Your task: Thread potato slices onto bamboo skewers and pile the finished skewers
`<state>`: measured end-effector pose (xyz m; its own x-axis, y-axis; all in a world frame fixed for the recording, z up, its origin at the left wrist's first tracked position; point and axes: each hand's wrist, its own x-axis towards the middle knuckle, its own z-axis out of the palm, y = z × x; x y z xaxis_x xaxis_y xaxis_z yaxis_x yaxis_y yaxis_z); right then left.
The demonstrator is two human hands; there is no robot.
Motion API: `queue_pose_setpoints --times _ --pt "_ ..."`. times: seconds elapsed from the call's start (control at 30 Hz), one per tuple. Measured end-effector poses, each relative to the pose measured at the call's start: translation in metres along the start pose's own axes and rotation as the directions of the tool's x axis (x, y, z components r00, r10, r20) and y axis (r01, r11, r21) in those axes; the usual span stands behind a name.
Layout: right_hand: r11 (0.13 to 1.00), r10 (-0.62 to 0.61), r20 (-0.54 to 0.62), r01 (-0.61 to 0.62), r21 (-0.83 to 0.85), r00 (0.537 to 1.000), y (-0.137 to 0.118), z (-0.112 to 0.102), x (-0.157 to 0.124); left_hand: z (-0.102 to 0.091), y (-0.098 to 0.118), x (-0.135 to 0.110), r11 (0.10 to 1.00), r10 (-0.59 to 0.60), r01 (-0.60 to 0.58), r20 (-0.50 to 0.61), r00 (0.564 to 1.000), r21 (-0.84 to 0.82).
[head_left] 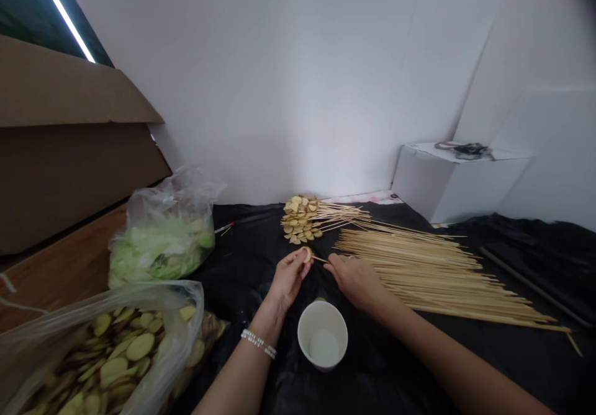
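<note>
My left hand pinches a thin potato slice between thumb and fingers. My right hand grips a thin bamboo skewer, whose tip reaches the slice; the fingers hide most of its length near the hand. Just beyond both hands lies a bunch of skewers threaded with potato slices. To the right of my right hand spreads a pile of loose bamboo skewers. A white paper cup stands below my hands, with pale liquid or residue inside. A beaded bracelet circles my left wrist.
A clear plastic bag of potato slices sits at the lower left, and a bag of pale green leaves lies behind it. Black plastic sheeting covers the work surface. Cardboard panels rise at the left; a white box stands at the back right.
</note>
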<state>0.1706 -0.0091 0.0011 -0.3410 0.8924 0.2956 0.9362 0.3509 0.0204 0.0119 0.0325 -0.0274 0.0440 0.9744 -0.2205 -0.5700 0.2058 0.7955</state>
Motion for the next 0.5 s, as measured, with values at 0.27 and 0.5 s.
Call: queue_pose_setpoints --times 0.27,0.5 --pt "0.999 -0.042 -0.155 0.043 0.004 0.987 0.0061 0.0011 -0.0017 -0.0059 0.0112 0.0048 0.992 0.015 -0.026 -0.098 0.995 -0.12" --pt "0.999 -0.042 -0.113 0.042 0.004 0.993 0.0055 0.0057 -0.0024 -0.0056 0.0102 0.0047 0.995 -0.008 0.0 -0.076 0.997 -0.102"
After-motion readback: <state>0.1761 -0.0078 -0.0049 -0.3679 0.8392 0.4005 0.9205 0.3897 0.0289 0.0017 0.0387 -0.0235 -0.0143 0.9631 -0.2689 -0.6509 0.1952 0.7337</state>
